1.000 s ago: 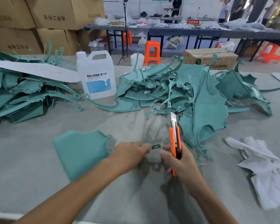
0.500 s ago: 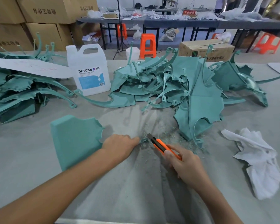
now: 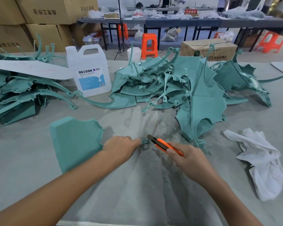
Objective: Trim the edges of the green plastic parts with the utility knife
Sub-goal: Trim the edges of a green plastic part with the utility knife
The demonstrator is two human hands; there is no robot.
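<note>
A green plastic part [image 3: 73,141] lies flat on the grey table, its broad panel to the left and a small tab end [image 3: 145,142] poking out between my hands. My left hand [image 3: 119,148] lies over the part's right edge with curled fingers and holds it down. My right hand [image 3: 189,159] grips an orange utility knife [image 3: 163,145], tilted low, with its dark tip right beside the tab. Fine green shavings are scattered on the table around the knife.
A big heap of green parts [image 3: 178,88] fills the middle and right of the table; another pile [image 3: 15,95] sits at the left under a white sheet. A white DEXCON jug [image 3: 88,70] stands behind. A crumpled white cloth [image 3: 265,160] lies at the right.
The knife, upright a second ago, has tipped down and its tip now points left at the tab. The view has dipped slightly; my left hand stays on the part.
</note>
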